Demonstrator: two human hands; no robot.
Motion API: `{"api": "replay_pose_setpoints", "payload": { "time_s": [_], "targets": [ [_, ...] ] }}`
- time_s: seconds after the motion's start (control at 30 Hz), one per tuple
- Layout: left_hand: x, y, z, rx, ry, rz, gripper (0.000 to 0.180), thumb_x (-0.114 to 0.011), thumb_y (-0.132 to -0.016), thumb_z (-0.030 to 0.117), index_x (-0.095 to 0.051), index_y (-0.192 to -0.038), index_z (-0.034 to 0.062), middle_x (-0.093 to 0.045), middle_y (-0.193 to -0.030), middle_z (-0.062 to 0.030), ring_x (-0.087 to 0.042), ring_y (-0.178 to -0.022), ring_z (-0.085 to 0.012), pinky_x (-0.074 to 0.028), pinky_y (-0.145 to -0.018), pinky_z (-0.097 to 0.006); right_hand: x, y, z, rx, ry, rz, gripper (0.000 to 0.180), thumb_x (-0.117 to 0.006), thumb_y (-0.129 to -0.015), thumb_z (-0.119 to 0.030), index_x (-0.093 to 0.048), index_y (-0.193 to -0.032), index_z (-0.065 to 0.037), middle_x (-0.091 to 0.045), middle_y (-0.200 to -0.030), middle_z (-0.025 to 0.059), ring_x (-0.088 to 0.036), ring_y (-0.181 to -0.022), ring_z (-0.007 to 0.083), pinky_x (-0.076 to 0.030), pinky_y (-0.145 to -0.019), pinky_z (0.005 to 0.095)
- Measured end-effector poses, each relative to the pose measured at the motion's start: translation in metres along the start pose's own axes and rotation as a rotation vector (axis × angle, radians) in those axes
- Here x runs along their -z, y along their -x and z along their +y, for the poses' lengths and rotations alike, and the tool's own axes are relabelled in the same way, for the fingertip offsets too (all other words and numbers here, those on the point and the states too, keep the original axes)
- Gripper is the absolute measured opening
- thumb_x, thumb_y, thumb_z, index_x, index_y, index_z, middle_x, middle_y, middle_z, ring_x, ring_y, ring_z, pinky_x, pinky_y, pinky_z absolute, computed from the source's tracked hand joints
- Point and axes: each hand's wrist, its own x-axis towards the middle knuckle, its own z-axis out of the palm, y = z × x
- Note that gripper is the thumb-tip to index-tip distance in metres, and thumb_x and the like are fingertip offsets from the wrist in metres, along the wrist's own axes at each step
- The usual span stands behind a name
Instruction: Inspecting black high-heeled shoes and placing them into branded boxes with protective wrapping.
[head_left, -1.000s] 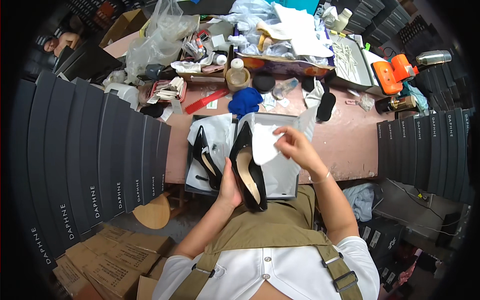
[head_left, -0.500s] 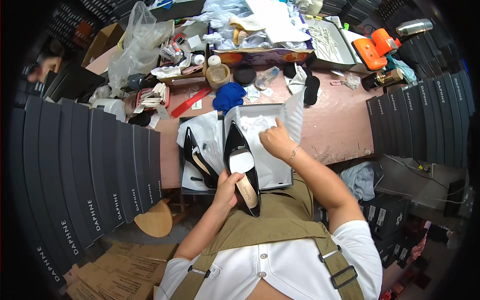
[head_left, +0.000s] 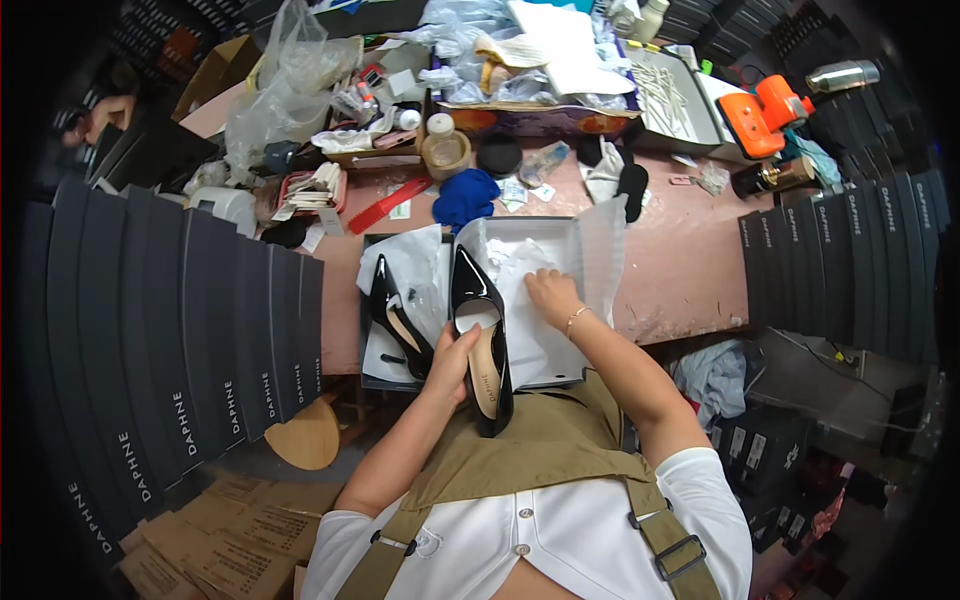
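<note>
Black patent leather gleams on the pointed shoe in my left hand, which is closed around its side, thumb over the opening, near the middle of a dark two-part box. My right hand, fingers half-curled, meets white paper; whether it grips any, I cannot tell. Crowding just beyond are a blue cloth, a red comb and a jar. A second black shoe lies in the left tray; the paper fills the right tray. Farther back, crumpled tissue heaps in a carton beside a box of white sticks. Dark shoeboxes flank the pinkish table; a round wooden seat stands below.
</note>
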Motion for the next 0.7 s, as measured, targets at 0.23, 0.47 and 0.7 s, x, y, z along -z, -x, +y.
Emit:
{"api": "replay_pose_setpoints", "payload": {
  "time_s": [0.23, 0.47, 0.7],
  "targets": [
    [0.008, -0.009, -0.014, 0.009, 0.081, -0.026, 0.051, -0.057, -0.090, 0.021, -0.034, -0.133, 0.0051, -0.051, -0.120, -0.0102, -0.050, -0.111, -0.0202, -0.043, -0.092, -0.033, 0.118, 0.020, -0.049, 0.076, -0.867, 0.237, 0.018, -0.061, -0.076, 0.000, -0.060, -0.093, -0.006, -0.058, -0.083, 0.0121, -0.059, -0.077, 0.0315, -0.047, -0.064, 0.0399],
    [-0.012, 0.005, -0.050, -0.141, 0.017, 0.007, 0.058, -0.047, -0.085, 0.010, -0.024, -0.137, 0.0046, -0.046, -0.119, -0.0097, -0.047, -0.109, -0.0185, -0.039, -0.096, -0.033, 0.082, -0.016, -0.082, 0.040, -0.250, 0.268, 0.058, -0.070, -0.070, -0.009, -0.049, -0.124, -0.012, -0.046, -0.130, 0.0161, -0.049, -0.113, 0.0340, -0.045, -0.084, 0.0500],
    [0.004, 0.019, -0.023, 0.012, 0.271, 0.003, 0.047, -0.046, -0.083, 0.011, -0.036, -0.129, 0.0044, -0.053, -0.115, -0.0122, -0.056, -0.104, -0.0229, -0.047, -0.090, -0.037, 0.080, -0.031, -0.021, -0.004, -1.135, -0.092, 0.074, -0.068, -0.075, -0.010, -0.035, -0.141, -0.009, -0.045, -0.134, 0.0228, -0.047, -0.121, 0.0383, -0.044, -0.094, 0.0464]
  ]
}}
